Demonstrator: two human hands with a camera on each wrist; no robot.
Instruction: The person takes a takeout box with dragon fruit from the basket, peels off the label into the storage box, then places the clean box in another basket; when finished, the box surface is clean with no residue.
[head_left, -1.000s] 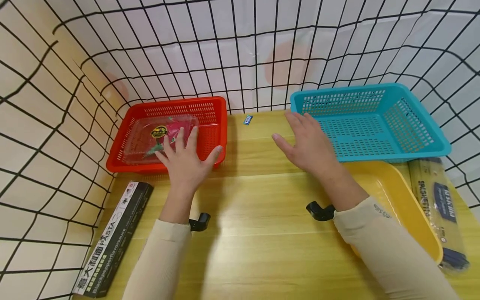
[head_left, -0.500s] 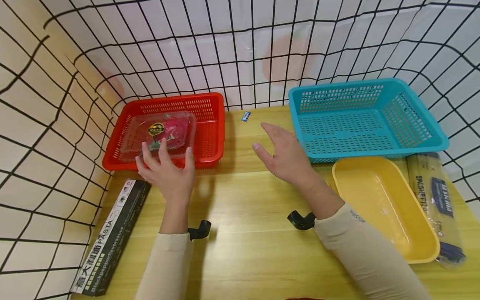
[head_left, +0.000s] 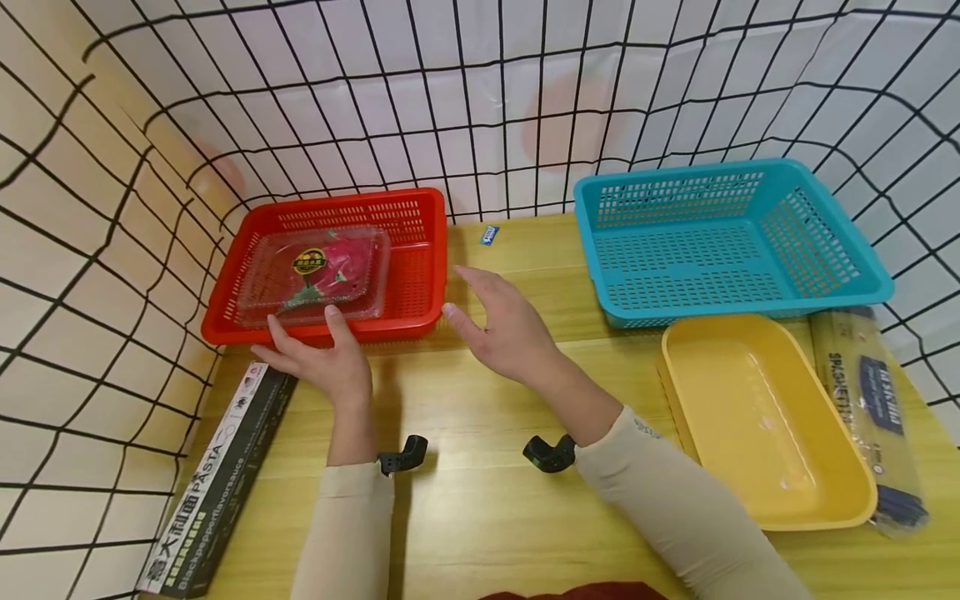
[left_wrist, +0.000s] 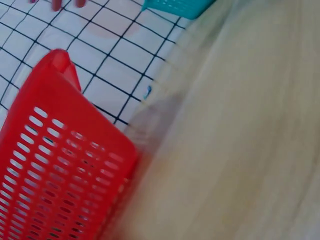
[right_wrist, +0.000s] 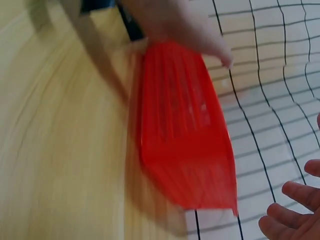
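Note:
In the head view, a red basket point(head_left: 414, 275) at the left holds a clear plastic clamshell box point(head_left: 273, 275) with a pink-and-green fruit, seemingly dragon fruit, inside. My left hand point(head_left: 330, 360) is at the basket's front rim, fingers spread and holding nothing; whether it touches the rim I cannot tell. Just right of the basket hovers my right hand point(head_left: 510, 329), fingers extended and nothing in it. The right wrist view shows the left hand point(right_wrist: 175, 25) over the near side of the red basket point(right_wrist: 185, 145), and the right hand's fingers point(right_wrist: 295, 210) apart from it.
A turquoise basket point(head_left: 693, 258) stands at the back right, a yellow tray point(head_left: 757, 417) before it. Beside the tray lies a spaghetti packet point(head_left: 873, 400). A black pasta box point(head_left: 225, 475) lies at the left, a small blue sachet point(head_left: 489, 235) behind. Black wire mesh point(head_left: 502, 125) encloses the table.
The left hand has drawn back from over the clamshell box to the basket's front rim. The right hand has moved left, from near the turquoise basket to beside the red one.

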